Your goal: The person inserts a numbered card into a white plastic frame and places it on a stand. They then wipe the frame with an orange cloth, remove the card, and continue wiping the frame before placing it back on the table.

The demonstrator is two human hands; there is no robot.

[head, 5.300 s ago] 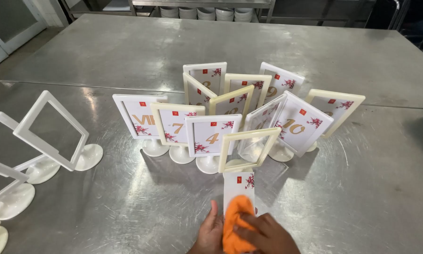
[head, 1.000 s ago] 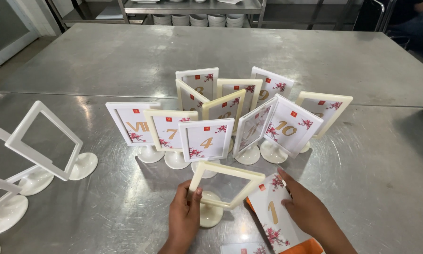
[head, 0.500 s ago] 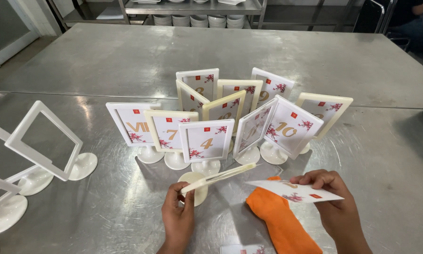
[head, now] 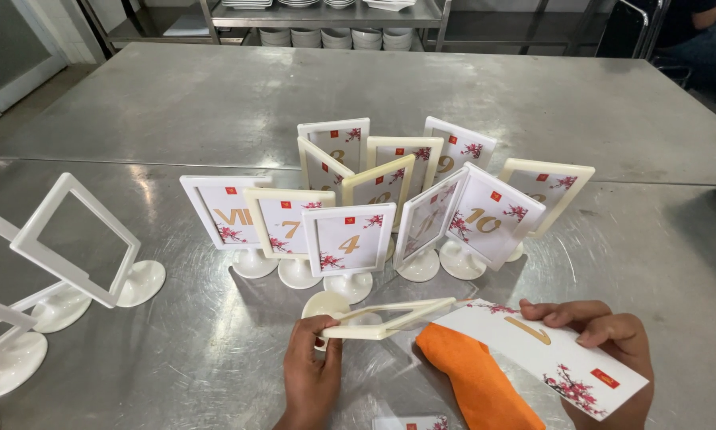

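Since 5.3 s ago the empty cream frame [head: 390, 317] is off its upright stand in front of the card cluster [head: 350, 241] — now tipped nearly flat, pinched at its near-left corner by the left hand [head: 312, 373]. The numbered card [head: 545, 354], earlier held upright with the orange cloth [head: 476, 381], is now in the right hand [head: 604, 338], lying flat with its left end at the frame's right edge. The cloth is out of the hands — it lies on the table under the card.
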